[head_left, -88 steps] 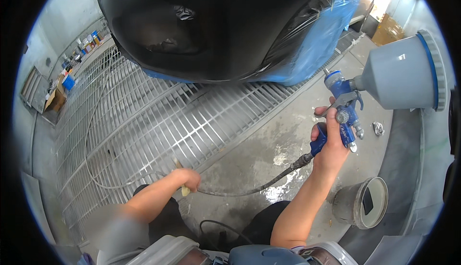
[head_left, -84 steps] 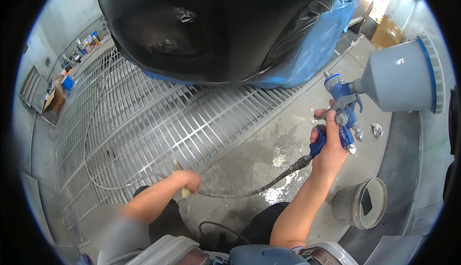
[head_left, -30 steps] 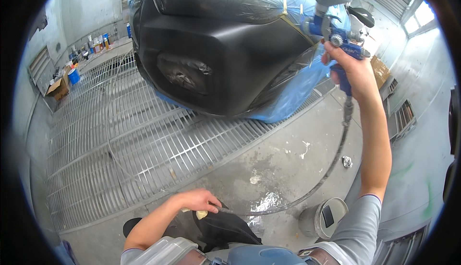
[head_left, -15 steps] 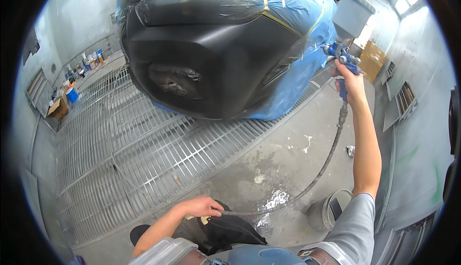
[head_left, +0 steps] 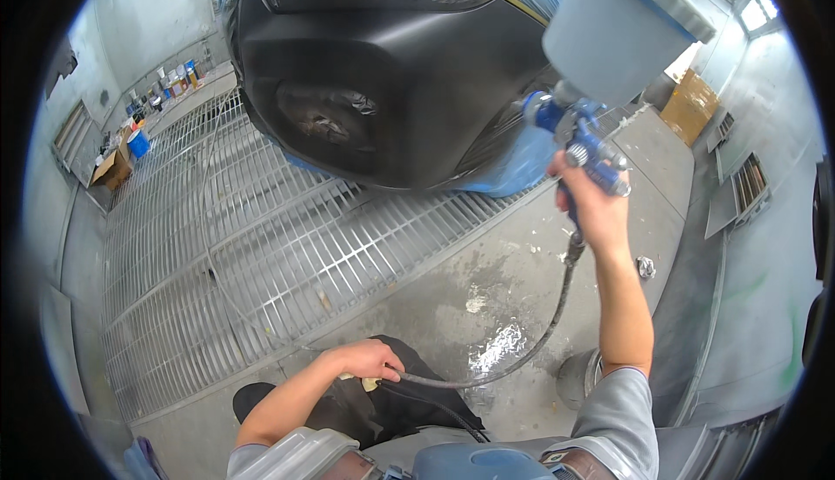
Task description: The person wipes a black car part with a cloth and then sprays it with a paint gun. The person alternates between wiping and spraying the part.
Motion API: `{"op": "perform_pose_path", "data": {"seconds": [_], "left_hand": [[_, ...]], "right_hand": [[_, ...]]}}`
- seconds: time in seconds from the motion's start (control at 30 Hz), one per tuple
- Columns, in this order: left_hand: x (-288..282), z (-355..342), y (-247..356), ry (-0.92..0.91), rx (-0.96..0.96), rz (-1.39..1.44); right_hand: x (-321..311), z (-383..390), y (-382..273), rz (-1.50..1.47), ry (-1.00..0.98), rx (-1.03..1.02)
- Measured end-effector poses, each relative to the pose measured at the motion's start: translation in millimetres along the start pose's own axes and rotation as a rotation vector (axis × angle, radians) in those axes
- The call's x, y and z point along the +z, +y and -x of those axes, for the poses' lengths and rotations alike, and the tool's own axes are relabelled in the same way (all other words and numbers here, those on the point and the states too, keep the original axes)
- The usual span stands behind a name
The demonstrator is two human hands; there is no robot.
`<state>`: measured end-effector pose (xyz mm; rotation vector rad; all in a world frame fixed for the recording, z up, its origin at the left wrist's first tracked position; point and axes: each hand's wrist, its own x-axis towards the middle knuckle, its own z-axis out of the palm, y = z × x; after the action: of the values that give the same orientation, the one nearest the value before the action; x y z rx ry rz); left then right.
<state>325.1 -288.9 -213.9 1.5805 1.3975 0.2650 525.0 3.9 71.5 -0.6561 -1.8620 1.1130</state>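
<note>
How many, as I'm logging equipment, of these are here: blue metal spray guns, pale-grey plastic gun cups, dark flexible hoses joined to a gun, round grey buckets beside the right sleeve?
Spray guns: 1
Gun cups: 1
Hoses: 1
Buckets: 1
Total: 4

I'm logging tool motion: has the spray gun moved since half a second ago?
Yes. Judged against the brown cardboard at the right, the spray gun in the right hand now sits farther left and lower in view.

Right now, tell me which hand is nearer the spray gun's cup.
Right. The right hand grips the spray gun just below the cup; the left hand is well away, toward the picture's lower left, holding the hose.
</note>
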Motion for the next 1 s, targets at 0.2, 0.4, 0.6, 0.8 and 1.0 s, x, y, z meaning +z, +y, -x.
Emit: {"op": "perform_pose_path", "data": {"seconds": [0.2,0.4,0.6,0.8,1.0], "left_hand": [[3,-8,-1,-0.043,0.030,-0.036],[7,-2,-4,0.003,0.005,-0.006],[5,-11,-7,0.033,-0.027,0.013],[7,-19,-13,0.025,-0.008,-0.030],[9,-22,-13,0.038,0.014,-0.067]], "right_hand": [[14,10,20,-0.166,-0.150,0.056],[-42,-11,90,-0.214,0.187,0.072],[-69,-11,129,-0.067,0.478,0.075],[-6,40,131,-0.039,0.233,0.088],[47,65,127,-0.283,-0.170,0.151]]}}
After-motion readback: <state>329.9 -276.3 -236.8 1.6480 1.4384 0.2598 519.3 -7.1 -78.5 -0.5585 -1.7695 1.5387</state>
